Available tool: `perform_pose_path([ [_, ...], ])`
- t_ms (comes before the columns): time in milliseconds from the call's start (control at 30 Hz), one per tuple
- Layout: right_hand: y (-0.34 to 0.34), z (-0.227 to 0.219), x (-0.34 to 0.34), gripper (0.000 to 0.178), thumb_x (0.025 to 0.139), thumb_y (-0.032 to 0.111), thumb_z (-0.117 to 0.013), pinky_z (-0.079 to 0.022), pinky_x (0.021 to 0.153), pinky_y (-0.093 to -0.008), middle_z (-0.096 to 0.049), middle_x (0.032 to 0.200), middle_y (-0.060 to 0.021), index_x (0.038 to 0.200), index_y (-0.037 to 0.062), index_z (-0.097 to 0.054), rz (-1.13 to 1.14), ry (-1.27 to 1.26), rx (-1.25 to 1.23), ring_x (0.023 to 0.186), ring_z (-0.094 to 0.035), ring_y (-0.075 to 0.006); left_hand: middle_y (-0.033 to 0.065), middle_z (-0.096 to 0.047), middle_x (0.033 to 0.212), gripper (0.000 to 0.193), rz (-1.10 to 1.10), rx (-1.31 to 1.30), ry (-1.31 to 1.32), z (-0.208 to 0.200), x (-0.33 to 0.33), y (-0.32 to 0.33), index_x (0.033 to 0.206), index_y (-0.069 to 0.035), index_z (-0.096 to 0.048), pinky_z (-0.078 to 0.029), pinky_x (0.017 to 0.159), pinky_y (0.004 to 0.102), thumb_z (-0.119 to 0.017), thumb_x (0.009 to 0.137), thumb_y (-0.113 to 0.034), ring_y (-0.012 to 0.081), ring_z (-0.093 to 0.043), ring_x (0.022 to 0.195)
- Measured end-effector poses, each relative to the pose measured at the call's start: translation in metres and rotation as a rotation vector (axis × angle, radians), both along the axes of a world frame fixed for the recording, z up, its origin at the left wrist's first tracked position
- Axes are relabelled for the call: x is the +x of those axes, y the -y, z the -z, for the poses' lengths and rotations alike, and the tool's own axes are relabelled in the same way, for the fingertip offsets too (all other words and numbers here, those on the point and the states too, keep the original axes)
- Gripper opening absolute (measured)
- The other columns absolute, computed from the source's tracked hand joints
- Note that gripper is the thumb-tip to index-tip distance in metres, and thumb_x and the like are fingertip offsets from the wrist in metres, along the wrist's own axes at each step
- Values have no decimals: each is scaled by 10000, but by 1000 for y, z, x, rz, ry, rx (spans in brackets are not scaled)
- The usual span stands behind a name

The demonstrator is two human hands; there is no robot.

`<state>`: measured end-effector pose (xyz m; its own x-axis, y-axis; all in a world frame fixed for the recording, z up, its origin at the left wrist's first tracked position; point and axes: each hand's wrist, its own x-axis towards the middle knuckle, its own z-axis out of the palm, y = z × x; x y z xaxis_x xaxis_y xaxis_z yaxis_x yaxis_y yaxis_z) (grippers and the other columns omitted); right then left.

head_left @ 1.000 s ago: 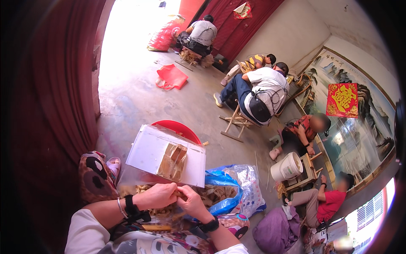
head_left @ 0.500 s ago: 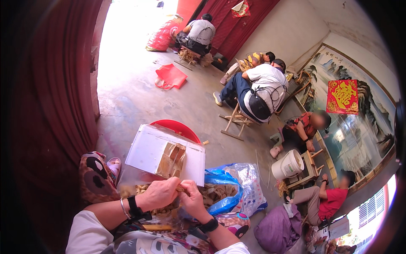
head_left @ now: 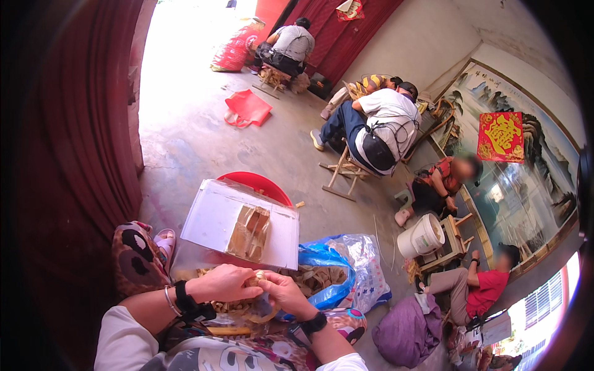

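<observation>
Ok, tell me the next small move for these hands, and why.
Probably best: steady the small pale piece with the left hand and gently draw in the curved pale strip with the right hand. Both hands' fingertips meet at the piece, while the strip hangs loose below; whether the two are joined is unclear.

Both hands meet at lower centre: the fingers of the left hand (head_left: 224, 283) and the right hand (head_left: 287, 295) pinch a small pale tan piece (head_left: 257, 276) between them. Beyond them, a white board (head_left: 207, 217) bearing a brown taped block (head_left: 249, 232) partly covers a red basin (head_left: 263, 183). To the right lie an open blue plastic bag (head_left: 347, 285) of tan strips (head_left: 322, 279) and a purple cloth sack (head_left: 405, 334); farther off, co-workers sit near a white bucket (head_left: 419, 238).
</observation>
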<state>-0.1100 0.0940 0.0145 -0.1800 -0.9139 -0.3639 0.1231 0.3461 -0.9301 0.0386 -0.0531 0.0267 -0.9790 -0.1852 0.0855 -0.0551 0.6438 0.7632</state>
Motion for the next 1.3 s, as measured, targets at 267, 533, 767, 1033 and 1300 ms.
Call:
perform_pose_path([
  [267, 3, -13, 3, 348, 987, 287, -426, -373, 483, -165, -640, 964, -82, 1221, 44, -511, -34, 99, -20, 605, -513, -53, 29, -607, 630, 387, -93, 550, 108, 5, -1, 8, 744, -13, -628, -471, 523, 268, -524, 942, -328, 109, -577, 559],
  [533, -2, -25, -7, 188, 927, 111, -524, -278, 421, -133, -498, 723, 16, 1109, 63, -543, 103, 522, -30, 515, -394, -27, -4, -600, 663, 320, 14, 908, 195, 3, -1, 20, 804, -36, -616, -427, 506, 198, -547, 949, -313, 48, -528, 553],
  [767, -5, -23, -19, 80, 870, 71, -585, -250, 397, -139, -428, 607, 66, 949, 60, -595, 248, 524, -104, 469, -350, -8, -25, -565, 618, 286, 57, 924, 122, -11, 3, 21, 761, -41, -614, -368, 450, 197, -559, 934, -261, 39, -486, 506],
  [1033, -3, -25, -22, 66, 848, 51, -566, -244, 384, -166, -406, 574, 67, 913, 53, -572, 248, 446, -143, 431, -321, -14, 0, -581, 650, 292, 159, 848, 53, -16, 9, 20, 761, -24, -602, -417, 504, 204, -546, 953, -236, 56, -524, 557],
  [1300, 2, -18, -11, 148, 890, 91, -579, -265, 427, -159, -475, 664, 49, 1031, 55, -553, 86, 375, -199, 507, -365, -11, 108, -641, 926, 288, 144, 1268, 111, 1, 0, 19, 1041, -32, -479, -524, 656, 253, -489, 974, -312, 137, -635, 770],
])
